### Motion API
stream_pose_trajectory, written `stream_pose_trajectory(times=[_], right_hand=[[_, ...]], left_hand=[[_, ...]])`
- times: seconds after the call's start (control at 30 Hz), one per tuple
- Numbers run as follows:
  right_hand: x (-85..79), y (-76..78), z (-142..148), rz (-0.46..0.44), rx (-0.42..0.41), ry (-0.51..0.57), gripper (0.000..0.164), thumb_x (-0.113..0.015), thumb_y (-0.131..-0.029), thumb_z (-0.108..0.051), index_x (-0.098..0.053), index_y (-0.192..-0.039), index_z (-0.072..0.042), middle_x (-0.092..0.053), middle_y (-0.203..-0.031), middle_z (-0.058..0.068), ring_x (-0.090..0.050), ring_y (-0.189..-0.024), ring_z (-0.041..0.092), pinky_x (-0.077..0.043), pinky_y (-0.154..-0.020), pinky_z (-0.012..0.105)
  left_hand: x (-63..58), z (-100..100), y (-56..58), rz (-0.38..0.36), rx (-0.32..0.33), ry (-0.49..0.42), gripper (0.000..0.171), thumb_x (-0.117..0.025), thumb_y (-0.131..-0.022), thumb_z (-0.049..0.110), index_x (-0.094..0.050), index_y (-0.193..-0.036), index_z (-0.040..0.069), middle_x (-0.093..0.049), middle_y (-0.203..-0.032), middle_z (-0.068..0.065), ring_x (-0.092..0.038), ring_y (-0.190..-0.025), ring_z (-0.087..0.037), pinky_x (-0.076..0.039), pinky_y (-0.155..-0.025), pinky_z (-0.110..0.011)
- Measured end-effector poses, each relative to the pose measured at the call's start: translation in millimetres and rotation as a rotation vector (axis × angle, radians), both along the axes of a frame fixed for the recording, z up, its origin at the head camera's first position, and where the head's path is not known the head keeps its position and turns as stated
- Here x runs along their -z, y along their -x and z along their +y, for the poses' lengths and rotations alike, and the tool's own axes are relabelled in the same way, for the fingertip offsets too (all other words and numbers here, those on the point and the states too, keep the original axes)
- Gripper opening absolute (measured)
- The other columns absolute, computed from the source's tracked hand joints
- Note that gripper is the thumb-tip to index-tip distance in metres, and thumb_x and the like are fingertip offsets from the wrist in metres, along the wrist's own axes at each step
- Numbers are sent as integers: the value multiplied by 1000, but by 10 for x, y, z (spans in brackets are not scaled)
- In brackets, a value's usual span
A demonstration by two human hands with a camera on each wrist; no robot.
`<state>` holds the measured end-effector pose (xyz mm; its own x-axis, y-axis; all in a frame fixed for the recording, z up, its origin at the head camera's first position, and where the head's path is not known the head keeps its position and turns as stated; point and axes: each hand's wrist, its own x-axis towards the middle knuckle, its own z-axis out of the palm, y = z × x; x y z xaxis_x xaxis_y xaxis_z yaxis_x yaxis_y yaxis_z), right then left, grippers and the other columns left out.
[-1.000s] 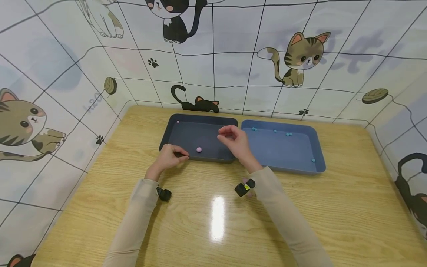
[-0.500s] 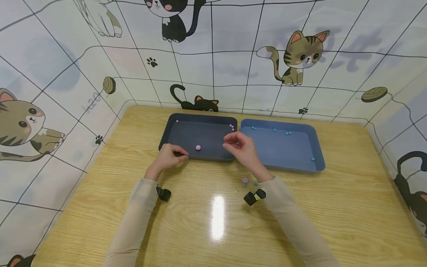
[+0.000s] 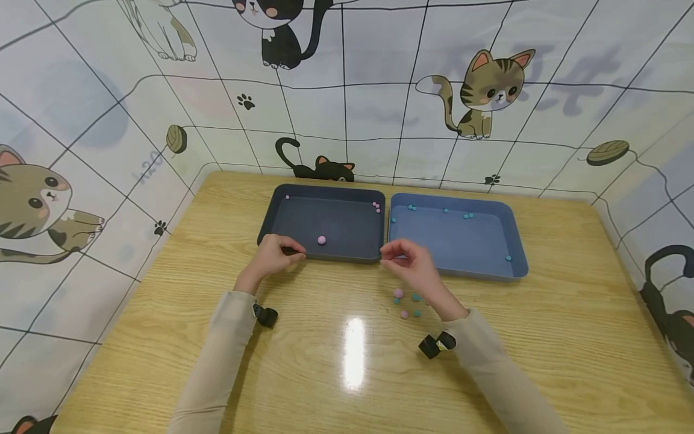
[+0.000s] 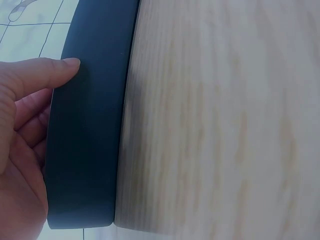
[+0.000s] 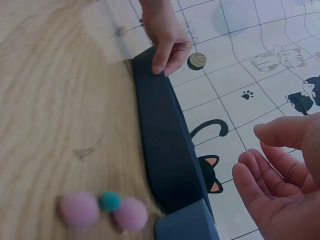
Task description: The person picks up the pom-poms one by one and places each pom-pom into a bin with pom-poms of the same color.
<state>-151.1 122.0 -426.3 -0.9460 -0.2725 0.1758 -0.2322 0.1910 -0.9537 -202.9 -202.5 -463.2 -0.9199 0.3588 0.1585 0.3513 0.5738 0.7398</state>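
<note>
My left hand (image 3: 273, 253) pinches the near rim of the dark tray (image 3: 347, 223) at its left. In the left wrist view the thumb (image 4: 70, 67) lies on the tray's outer wall with fingers behind it. My right hand (image 3: 414, 268) hovers by the front corner where the trays meet, fingers loosely bent. The right wrist view shows a gap between thumb and fingers and nothing held. Inside the dark tray lie a larger pink pom-pom (image 3: 321, 240) and several tiny pink ones. The blue tray (image 3: 461, 241) holds several small teal pom-poms (image 3: 468, 216).
Loose pom-poms lie on the wooden table (image 3: 314, 361) before the blue tray, among them a pink one (image 3: 398, 293) and a teal one (image 3: 417, 313). My right forearm partly covers that group. A cat-patterned wall (image 3: 374, 120) stands behind the trays.
The right hand has drawn back from above the dark tray, toward me and rightward. This uncovers tiny pink pom-poms in the tray's back right corner and loose ones on the table. The left hand stays put.
</note>
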Motion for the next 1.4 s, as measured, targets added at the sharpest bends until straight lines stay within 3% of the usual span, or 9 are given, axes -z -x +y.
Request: stream_pose_trajectory(times=[0.4,0.67,0.93,1.4], right_hand=[[203,-175,194,-23,-18,-147,17,-64,-83,8,-61,-100,9,-63,-95,24,-62,-87,24,-52,-78,27],[335,-257,259,-19,-45,-220,18,-67,-82,4,-63,-100,5,-65,-93,16,-63,-84,24,-52,-77,29],[391,-279,256,59,-94,-343,14,-65,-84,4,-63,-97,1,-62,-92,10,-63,-85,24,-53,-75,32],[401,-266,262,38,-136,-415,13,-64,-85,4,-63,-97,1,-60,-90,8,-63,-83,22,-52,-71,27]], left_hand=[[-8,-5,-14,-12,-10,-1,4,-74,-79,3,-75,-81,2,-71,-78,-8,-63,-68,-16,-50,-56,-24],[-7,-1,-23,-7,0,-8,4,-74,-78,3,-75,-82,1,-71,-78,-8,-63,-67,-15,-49,-56,-23],[-2,5,-13,-11,-6,-5,3,-74,-78,3,-75,-81,2,-71,-78,-8,-63,-68,-15,-48,-55,-23],[2,4,-9,-23,-10,-15,3,-74,-78,4,-76,-81,3,-71,-79,-8,-62,-67,-15,-48,-55,-24]])
